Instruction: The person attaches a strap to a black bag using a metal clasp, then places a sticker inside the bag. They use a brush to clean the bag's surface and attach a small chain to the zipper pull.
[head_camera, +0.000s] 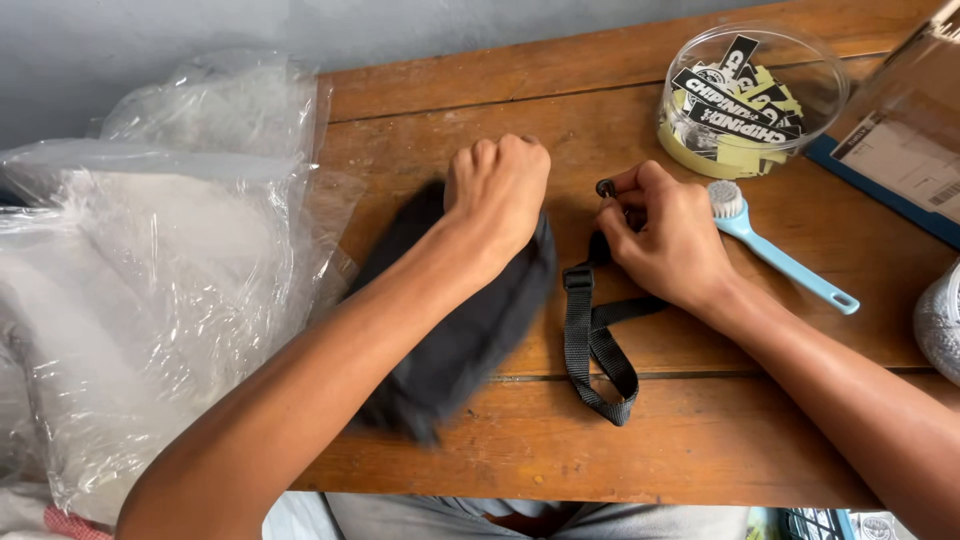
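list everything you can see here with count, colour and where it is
pouch bag: one, black, table centre, under the left fist
strap: one, black webbing with a slider, looping toward the near edge
small fitting: one, dark, pinched at the right fingertips
brush: one, light blue handle, white bristles, right of the hands
round tub: one, clear, holding black and yellow stickers, far right
plastic bags: a heap, clear, left
box: one, clear, on a blue board, far right
table: one, brown wood
left hand: fisted on the bag
right hand: gripping the fitting

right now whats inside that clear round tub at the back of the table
The clear round tub holds a pile of black and pale yellow printed stickers. Anything beneath that pile is covered.
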